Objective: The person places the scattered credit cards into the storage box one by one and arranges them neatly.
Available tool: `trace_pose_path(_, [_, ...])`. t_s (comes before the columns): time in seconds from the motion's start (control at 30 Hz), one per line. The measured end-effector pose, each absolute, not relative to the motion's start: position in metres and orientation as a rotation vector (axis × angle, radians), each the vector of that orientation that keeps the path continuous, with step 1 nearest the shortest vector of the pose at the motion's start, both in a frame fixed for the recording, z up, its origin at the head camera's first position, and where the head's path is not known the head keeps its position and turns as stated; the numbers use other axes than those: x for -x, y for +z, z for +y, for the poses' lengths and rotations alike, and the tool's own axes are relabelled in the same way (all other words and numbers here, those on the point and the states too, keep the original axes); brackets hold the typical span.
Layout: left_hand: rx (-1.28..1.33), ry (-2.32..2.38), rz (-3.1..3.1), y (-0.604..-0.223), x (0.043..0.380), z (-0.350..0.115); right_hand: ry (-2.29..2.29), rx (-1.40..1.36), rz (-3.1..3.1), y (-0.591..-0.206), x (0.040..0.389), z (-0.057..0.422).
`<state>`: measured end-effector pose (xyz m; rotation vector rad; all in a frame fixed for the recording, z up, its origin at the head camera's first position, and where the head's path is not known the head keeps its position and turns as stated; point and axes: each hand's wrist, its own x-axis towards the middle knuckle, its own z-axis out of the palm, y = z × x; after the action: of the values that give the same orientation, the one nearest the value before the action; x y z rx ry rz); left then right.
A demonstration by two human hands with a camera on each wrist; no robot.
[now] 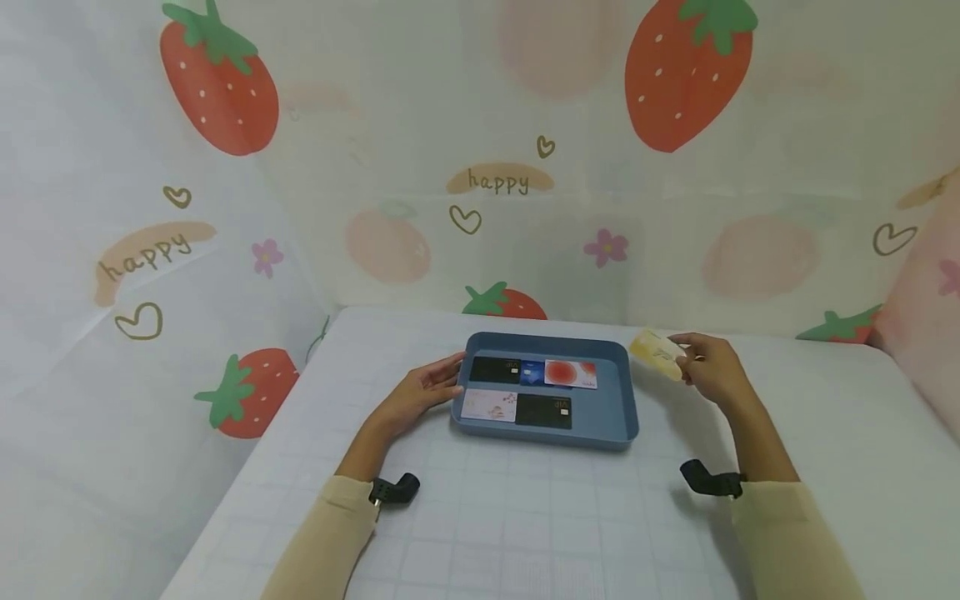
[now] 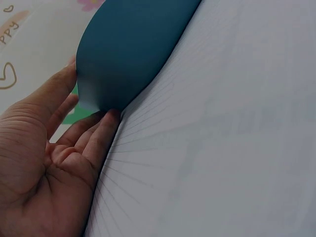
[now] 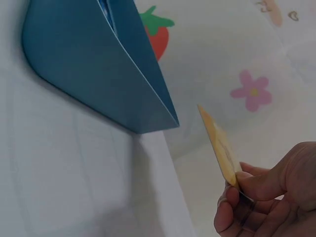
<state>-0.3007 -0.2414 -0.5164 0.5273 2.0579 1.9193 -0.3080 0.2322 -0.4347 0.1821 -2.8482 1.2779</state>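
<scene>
A yellow card is pinched between the thumb and fingers of my right hand, held just off the tray's right end. In the right wrist view the card appears nearly edge-on, apart from the tray wall. My left hand touches the left end of the blue tray, its fingers fairly straight against the wall. Inside the tray lie two rows of cards: a black card, a blue card and a red-and-white card behind, a pale floral card and another black card in front.
The tray stands on a white table near its back edge. Behind and to the left hangs a cloth printed with strawberries, hearts and flowers. A black wrist camera sits on the left wrist, another camera on the right.
</scene>
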Motion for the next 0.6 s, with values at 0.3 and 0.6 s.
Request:
trace_pose_path(0.3, [-0.493,1.902,2.065,-0.515,0.298,-0.240,1.289,-0.329,-2.855,-0.430,0.294,0.217])
trace_pose_path(0.6, [-0.495,1.897,2.096,-0.513,0.296,-0.241,1.330,-0.407,-2.877,-0.429,0.287,0.201])
